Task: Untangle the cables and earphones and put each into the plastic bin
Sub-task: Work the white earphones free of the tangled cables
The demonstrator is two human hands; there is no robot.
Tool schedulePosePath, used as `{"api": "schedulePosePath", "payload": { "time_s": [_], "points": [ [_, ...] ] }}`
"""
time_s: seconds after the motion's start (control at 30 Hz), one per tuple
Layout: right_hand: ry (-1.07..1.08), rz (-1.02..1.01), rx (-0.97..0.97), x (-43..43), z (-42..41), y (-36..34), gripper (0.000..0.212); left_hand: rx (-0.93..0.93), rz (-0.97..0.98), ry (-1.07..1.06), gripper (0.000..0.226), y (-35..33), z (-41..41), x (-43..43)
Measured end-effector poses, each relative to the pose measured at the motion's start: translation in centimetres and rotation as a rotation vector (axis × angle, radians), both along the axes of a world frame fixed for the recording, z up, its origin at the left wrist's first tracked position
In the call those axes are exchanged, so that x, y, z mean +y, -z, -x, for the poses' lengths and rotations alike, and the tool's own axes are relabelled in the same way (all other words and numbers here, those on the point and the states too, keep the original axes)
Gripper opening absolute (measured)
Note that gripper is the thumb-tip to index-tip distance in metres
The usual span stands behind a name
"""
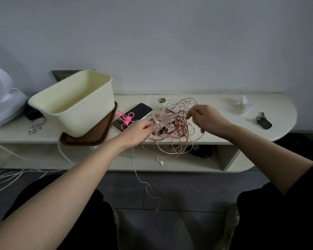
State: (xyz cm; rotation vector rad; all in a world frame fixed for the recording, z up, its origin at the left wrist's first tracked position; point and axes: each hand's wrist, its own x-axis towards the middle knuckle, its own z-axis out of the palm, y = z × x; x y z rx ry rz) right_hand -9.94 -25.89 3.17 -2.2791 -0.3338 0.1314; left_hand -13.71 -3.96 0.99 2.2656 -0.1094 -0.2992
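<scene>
Pale yellow plastic bin [83,116]: nothing visible inside. Tangle of thin pink, copper-red and white cables and earphones [177,123] lies on the cream bench [224,109] right of the bin, with loops spilling over the front edge. My left hand [139,130], on the bin side, has its grip pinched on a strand at the tangle's edge. My right hand [206,116], on the far side, pinches another. Best to draw apart slowly, trace one cord to its end and not yank knots tight.
</scene>
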Motion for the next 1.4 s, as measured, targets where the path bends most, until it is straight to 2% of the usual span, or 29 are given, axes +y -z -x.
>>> {"api": "schedulePosePath", "payload": {
  "time_s": [0.13,0.2,0.27,0.33,0.43,0.57,0.67,0.77,0.87,1.0,1.07,1.13,1.2,1.27,1.33,1.4],
  "points": [
    [0.219,-0.035,-0.047,-1.3,-1.2,0.4,0.028,0.104,-0.187,-0.016,0.035,0.2,0.5,1.1],
    [0.219,-0.036,-0.045,-1.5,-1.1,0.4,0.028,0.006,-0.189,-0.037,0.032,-0.3,0.5,0.9],
    [0.118,-0.040,-0.034,-1.2,-0.3,0.1,0.026,-0.130,-0.115,-0.039,0.028,-1.1,0.3,0.2],
    [-0.025,-0.059,0.013,-0.5,0.8,-0.4,0.024,-0.187,-0.069,0.010,0.025,-2.1,0.2,-1.1],
    [-0.231,-0.107,0.080,0.7,2.0,-0.8,0.004,-0.222,-0.062,0.063,0.022,-2.9,0.1,-3.0],
    [-0.367,0.007,0.084,1.2,2.1,-0.2,0.029,-0.256,-0.035,0.065,0.020,-3.2,0.2,-3.8],
    [-0.505,0.139,0.151,0.5,2.1,-0.4,0.025,-0.272,0.009,0.049,0.021,-3.1,0.3,-3.1],
    [-0.618,0.177,0.259,0.2,2.3,-0.5,0.030,-0.305,-0.005,0.048,0.017,-3.1,0.4,-2.4],
    [-0.618,0.069,0.319,0.9,2.7,-0.5,0.009,-0.323,-0.004,0.052,0.014,-2.9,0.6,-2.0],
    [-0.453,-0.234,0.375,1.7,3.1,-1.2,0.023,-0.452,-0.082,-0.063,0.007,-1.8,0.6,-1.8],
    [-0.382,-0.324,0.323,1.9,3.1,-1.4,0.023,-0.384,0.015,-0.162,0.014,-1.4,1.0,-2.0],
    [-0.331,-0.393,0.263,2.0,3.1,-1.7,0.024,-0.200,0.290,-0.205,0.016,-1.3,1.6,-2.9],
    [-0.267,-0.483,0.243,2.2,2.9,-1.8,0.023,0.037,0.607,-0.170,0.015,-1.3,2.7,-4.2],
    [-0.197,-0.554,0.236,2.2,2.7,-2.1,0.023,0.221,0.808,-0.071,0.021,-1.0,3.5,-5.1],
    [-0.117,-0.562,0.203,1.9,2.1,-1.9,0.023,0.312,0.799,0.047,0.026,-0.5,4.1,-5.4],
    [0.006,-0.536,0.147,1.1,1.2,-1.5,0.022,0.300,0.665,0.110,0.032,0.0,4.3,-5.3]
  ]
}}
